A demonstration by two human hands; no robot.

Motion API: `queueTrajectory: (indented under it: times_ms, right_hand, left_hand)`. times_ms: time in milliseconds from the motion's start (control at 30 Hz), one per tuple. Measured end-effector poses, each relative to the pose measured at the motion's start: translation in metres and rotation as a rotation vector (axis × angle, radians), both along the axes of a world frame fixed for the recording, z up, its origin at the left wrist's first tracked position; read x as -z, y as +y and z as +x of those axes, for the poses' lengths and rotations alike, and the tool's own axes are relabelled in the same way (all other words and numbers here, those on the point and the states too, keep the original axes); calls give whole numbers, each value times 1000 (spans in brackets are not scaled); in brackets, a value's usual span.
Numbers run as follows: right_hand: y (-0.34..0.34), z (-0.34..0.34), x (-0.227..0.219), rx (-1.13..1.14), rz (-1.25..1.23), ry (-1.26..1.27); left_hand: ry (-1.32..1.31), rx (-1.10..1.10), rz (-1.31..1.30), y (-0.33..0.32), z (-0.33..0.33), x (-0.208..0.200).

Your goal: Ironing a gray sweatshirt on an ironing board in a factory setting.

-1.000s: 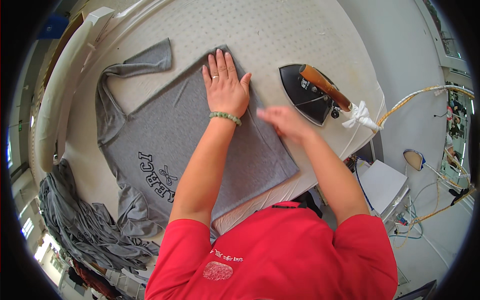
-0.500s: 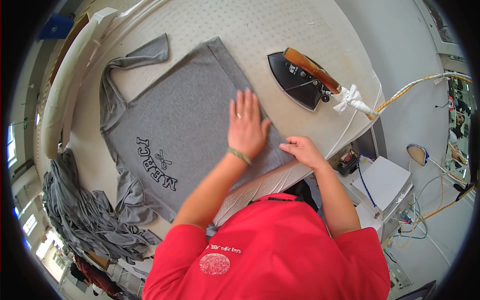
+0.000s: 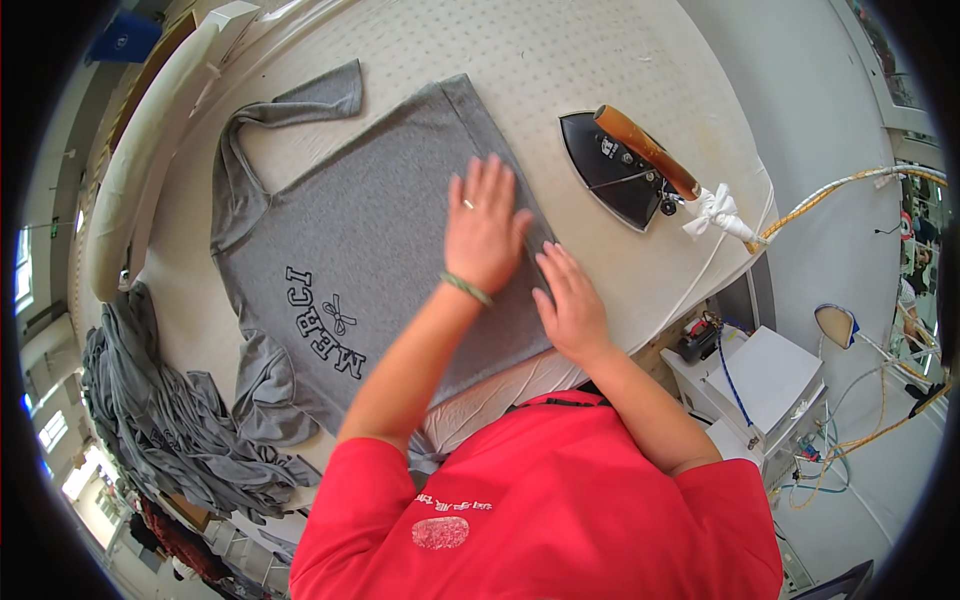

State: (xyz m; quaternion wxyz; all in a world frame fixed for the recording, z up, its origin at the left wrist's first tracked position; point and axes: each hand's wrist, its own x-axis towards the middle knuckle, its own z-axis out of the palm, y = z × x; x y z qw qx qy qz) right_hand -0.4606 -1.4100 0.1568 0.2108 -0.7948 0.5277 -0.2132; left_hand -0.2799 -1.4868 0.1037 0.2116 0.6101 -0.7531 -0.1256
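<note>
A grey long-sleeved sweatshirt (image 3: 400, 190) with dark lettering and a bow motif lies spread on the pale ironing table (image 3: 540, 50). Its hem points to the right, and one sleeve is bent out at the far left. My left hand (image 3: 485, 225) rests flat on the cloth near the hem, fingers stretched out and slightly blurred. Just right of it, my right hand (image 3: 572, 308) lies at the hem edge with its fingers extended and nothing in them. An iron (image 3: 620, 170) with a black body and brown handle sits on the table beyond my right hand.
A heap of crumpled grey garments (image 3: 170, 410) hangs over the table's left side. A padded sleeve arm (image 3: 145, 160) rises at the far left. The iron's cord (image 3: 830, 195) runs off right. Below the right edge stands a white machine (image 3: 770, 375) with hoses.
My right hand has moved left and up from the hem's near corner, and its fingers have opened. My left hand has slid slightly farther up the cloth.
</note>
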Motion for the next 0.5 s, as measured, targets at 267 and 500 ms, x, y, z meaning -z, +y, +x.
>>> queueTrajectory:
  times_ms: [267, 500]
  right_hand:
    - [-14, -3, 8, -74, 24, 34]
    - [-180, 77, 25, 177, 4, -248]
  left_hand:
    - [-102, -71, -138, -122, 88, 7]
    - [-53, -42, -292, -105, 72, 13]
